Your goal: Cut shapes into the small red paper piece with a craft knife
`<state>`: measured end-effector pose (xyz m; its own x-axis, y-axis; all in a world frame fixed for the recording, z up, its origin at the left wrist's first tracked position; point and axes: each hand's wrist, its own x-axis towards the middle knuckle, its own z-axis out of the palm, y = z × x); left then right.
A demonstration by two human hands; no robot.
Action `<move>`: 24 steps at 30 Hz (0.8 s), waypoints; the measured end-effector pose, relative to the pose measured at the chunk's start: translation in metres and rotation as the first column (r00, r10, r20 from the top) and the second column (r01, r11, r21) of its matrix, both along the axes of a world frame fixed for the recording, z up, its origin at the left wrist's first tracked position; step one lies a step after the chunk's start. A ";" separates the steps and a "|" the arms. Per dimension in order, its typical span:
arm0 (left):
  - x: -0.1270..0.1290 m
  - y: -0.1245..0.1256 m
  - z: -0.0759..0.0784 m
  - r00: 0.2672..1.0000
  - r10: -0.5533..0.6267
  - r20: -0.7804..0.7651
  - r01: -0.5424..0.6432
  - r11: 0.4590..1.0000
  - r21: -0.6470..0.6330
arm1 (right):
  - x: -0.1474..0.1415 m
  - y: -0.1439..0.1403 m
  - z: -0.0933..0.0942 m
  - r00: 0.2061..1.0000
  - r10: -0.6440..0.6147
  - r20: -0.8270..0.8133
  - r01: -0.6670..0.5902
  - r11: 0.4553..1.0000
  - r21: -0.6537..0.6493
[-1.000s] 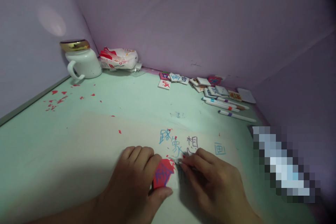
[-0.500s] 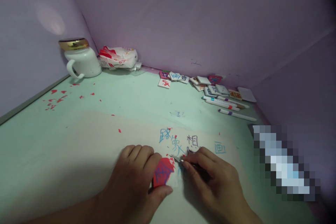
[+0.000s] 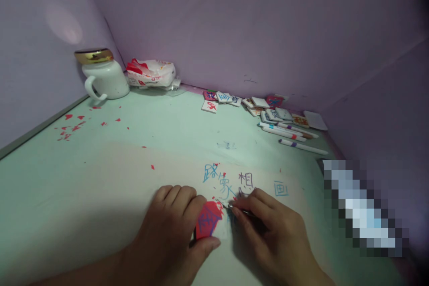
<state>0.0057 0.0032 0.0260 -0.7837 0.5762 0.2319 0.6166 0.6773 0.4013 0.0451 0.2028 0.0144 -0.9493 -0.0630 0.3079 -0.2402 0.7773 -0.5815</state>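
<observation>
And here on the left, the left hand (image 3: 176, 221) clamps a small square tile, red-faced with a purple character and a white corner (image 3: 208, 223), between thumb and fingers, low on the worktop. It looks light, stiff and rather smooth, so the opposite edges offer the best hold, clear of the ragged red coating at the top. Just beside it the right hand (image 3: 279, 228) pinches a slim metal-tipped knife (image 3: 230, 206), light and slippery-looking, best gripped behind the blade! Now the pale green worktop (image 3: 174, 120): red scraps (image 3: 72, 127) at left, a white gold-lidded mug (image 3: 112, 82), a soft red-and-white packet (image 3: 154, 73), drawn characters mid-field, square tiles (image 3: 224, 97) along the back, white marker pens (image 3: 284, 134), a pixelated object (image 3: 362, 210) far right, and lilac walls (image 3: 234, 22) all round
</observation>
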 end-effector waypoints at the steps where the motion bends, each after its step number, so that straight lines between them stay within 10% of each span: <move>1: 0.000 0.000 0.000 1.000 -0.004 0.000 0.004 1.000 -0.002 | 0.000 -0.001 0.001 1.000 0.002 -0.023 -0.002 0.999 0.032; 24: 0.000 0.000 0.001 1.000 -0.008 -0.022 0.009 0.999 0.037 | 0.003 -0.005 -0.002 0.997 -0.023 -0.074 0.024 1.000 0.007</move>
<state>0.0059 0.0030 0.0268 -0.7734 0.5733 0.2705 0.6312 0.6570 0.4122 0.0481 0.1981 0.0129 -0.9254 -0.0435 0.3765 -0.2636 0.7876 -0.5569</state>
